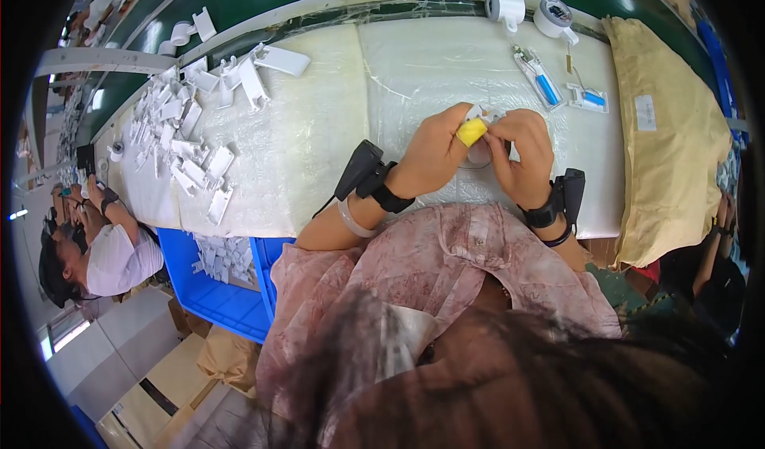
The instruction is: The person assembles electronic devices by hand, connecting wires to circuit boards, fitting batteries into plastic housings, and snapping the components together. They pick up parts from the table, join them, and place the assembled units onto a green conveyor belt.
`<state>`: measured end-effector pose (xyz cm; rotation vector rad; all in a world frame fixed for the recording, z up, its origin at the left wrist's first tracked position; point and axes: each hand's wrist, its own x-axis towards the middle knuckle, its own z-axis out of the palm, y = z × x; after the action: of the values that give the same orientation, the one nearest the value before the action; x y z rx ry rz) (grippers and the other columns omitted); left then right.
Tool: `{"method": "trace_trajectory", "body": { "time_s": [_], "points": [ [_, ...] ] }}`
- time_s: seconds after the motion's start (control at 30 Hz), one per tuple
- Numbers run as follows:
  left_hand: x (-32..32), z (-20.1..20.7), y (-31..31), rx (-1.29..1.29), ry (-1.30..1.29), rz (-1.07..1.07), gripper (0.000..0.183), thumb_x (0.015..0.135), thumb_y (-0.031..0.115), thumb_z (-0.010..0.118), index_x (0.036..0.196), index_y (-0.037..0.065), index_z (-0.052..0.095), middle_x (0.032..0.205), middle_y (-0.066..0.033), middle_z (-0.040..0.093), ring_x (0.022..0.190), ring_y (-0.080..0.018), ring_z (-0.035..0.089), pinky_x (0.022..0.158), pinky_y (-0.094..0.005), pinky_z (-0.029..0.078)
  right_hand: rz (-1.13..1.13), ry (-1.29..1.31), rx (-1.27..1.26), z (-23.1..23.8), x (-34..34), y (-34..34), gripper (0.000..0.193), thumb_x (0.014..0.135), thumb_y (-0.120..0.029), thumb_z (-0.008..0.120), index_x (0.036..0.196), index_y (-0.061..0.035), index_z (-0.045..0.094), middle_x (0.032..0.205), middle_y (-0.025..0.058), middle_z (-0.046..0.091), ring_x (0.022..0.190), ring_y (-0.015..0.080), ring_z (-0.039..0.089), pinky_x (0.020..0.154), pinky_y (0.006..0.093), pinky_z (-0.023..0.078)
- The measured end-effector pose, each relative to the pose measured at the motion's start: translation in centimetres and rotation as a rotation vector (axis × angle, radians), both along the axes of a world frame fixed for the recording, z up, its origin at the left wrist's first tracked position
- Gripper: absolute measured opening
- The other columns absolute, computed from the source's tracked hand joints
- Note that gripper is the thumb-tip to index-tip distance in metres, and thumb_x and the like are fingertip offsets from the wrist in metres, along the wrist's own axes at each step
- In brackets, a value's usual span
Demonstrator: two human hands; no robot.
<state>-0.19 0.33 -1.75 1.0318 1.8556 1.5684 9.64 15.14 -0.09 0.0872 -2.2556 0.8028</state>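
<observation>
Close together over the table, both hands hold a small white part [492, 117] whose shape is mostly hidden by the fingers. A yellow piece [471, 133] shows against it, by the thumb side of my left hand [434, 150]. My right hand [526, 142] pinches the other side of the white part. Below the fingers a thin round outline shows, too hidden to name. Ahead and to the right lie a clear tray with a blue cylinder [547, 90] and a second white tray with a blue cylinder [594, 98].
Loose white plastic parts [179, 122] are heaped on the table's left. Two round white housings [505, 7] stand at the far edge. A tan sack [669, 130] covers the right end. A blue crate [195, 290] with white parts stands lower left. Co-workers sit on both sides.
</observation>
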Motion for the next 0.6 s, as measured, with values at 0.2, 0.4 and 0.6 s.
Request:
{"method": "trace_trajectory", "body": {
  "time_s": [0.2, 0.4, 0.6],
  "points": [
    [-3.1, 0.6, -0.4, 0.042, -0.522, 0.044, 0.038, 0.102, 0.023, 0.043, 0.135, 0.005, 0.041, 0.09, -0.0113, 0.065, 0.065, -0.0133, 0.062, 0.051, -0.0253, 0.052, -0.005, -0.176, -0.054, 0.5, -0.7, 2.5, 0.013, 0.082, 0.0, 0.07, 0.093, -0.0007, 0.063, 0.09, 0.0118, 0.064, 0.087, 0.0269, 0.062, 0.08, 0.0329, 0.048],
    [-4.9, 1.1, -1.7, 0.178, -0.597, 0.158, 0.039, 0.103, 0.028, 0.039, 0.132, 0.003, 0.042, 0.09, -0.0147, 0.065, 0.066, -0.0168, 0.063, 0.052, -0.0288, 0.054, -0.102, -0.273, 0.004, 0.7, -1.3, 5.6, 0.016, 0.085, -0.003, 0.068, 0.099, 0.0005, 0.061, 0.1, 0.0138, 0.063, 0.093, 0.0304, 0.062, 0.083, 0.034, 0.048],
    [-6.4, 0.9, -2.2, 0.155, -0.65, 0.22, 0.044, 0.103, 0.037, 0.037, 0.129, 0.003, 0.048, 0.092, -0.0147, 0.066, 0.069, -0.0181, 0.064, 0.054, -0.0311, 0.056, -0.29, -0.326, 0.303, -2.4, -2.4, 9.6, 0.038, 0.083, -0.012, 0.071, 0.118, -0.0036, 0.058, 0.11, 0.0153, 0.062, 0.103, 0.0349, 0.059, 0.087, 0.0407, 0.047]
  ]
}}
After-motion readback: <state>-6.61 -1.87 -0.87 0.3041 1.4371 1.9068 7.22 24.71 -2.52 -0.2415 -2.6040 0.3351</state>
